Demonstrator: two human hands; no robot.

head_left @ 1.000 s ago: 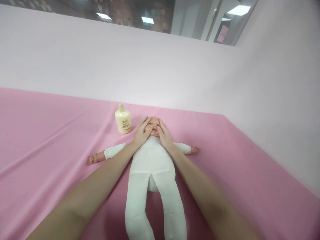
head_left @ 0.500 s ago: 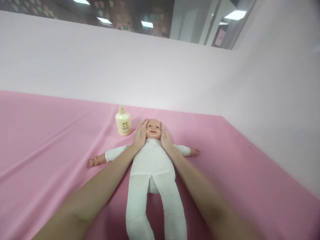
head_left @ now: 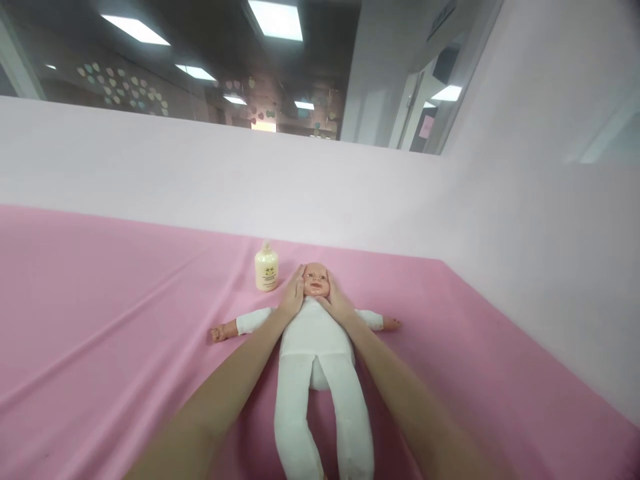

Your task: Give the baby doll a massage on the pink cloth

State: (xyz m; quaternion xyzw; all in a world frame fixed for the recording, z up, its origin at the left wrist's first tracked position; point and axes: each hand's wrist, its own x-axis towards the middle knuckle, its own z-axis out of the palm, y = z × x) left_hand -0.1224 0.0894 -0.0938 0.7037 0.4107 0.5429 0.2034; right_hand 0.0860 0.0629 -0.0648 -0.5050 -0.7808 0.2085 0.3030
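A baby doll (head_left: pixel 317 333) with a white cloth body lies on its back, its arms spread to the sides and its legs toward me. My left hand (head_left: pixel 293 293) lies flat along the left side of the doll's head, fingers stretched out and pointing away from me. Against the right side of the same head rests my right hand (head_left: pixel 339 301), also flat, its thumb by the chin. Both palms face the head and are hidden. Just left of my left hand stands a pale yellow bottle (head_left: pixel 267 272) with dark print, upright.
A pink sheet (head_left: pixel 125 287) with several creases covers the surface under the doll. White walls (head_left: pixel 200 180) rise behind it and on the right. Above the back wall, a window (head_left: pixel 300 73) shows ceiling lights and small heart shapes.
The camera view has tilted up, so the doll and bottle appear lower and further right. Both hands stay at the doll's head; my right thumb now shows apart from the fingers, near the chin.
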